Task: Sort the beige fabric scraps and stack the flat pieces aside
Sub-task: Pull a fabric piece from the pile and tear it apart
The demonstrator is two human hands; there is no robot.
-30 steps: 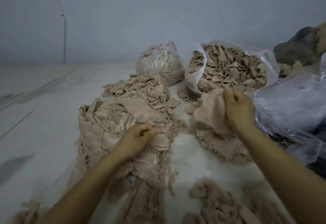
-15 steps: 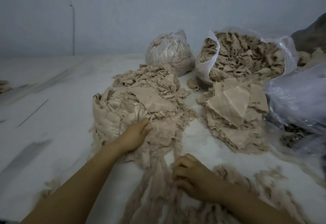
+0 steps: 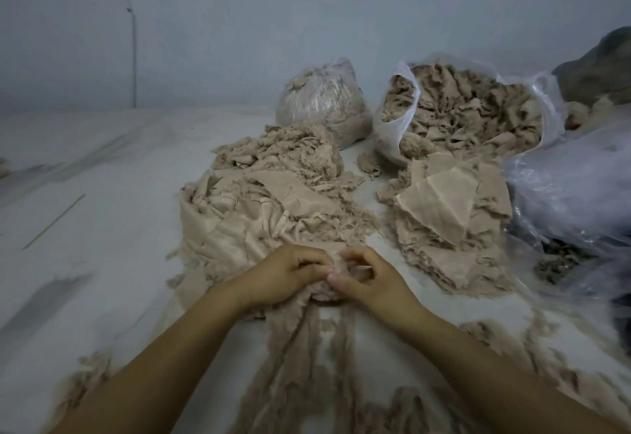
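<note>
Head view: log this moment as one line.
left hand: grips scrap bundle | right hand: pinches same bundle | flat stack: right of hands, untouched

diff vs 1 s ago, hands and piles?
The right hand left the stack of flat pieces and came back beside the left hand; both now pinch the same frayed scrap at the near edge of the unsorted pile. The left hand barely moved. The bags and piles stayed put.

Your left hand [image 3: 286, 276] and right hand [image 3: 367, 280] hide the scrap [image 3: 336, 268] between them. Frayed strips [image 3: 307, 382] run off the bottom edge, blurred. The grey bundle [image 3: 601, 68] is cut by the right edge.
</note>
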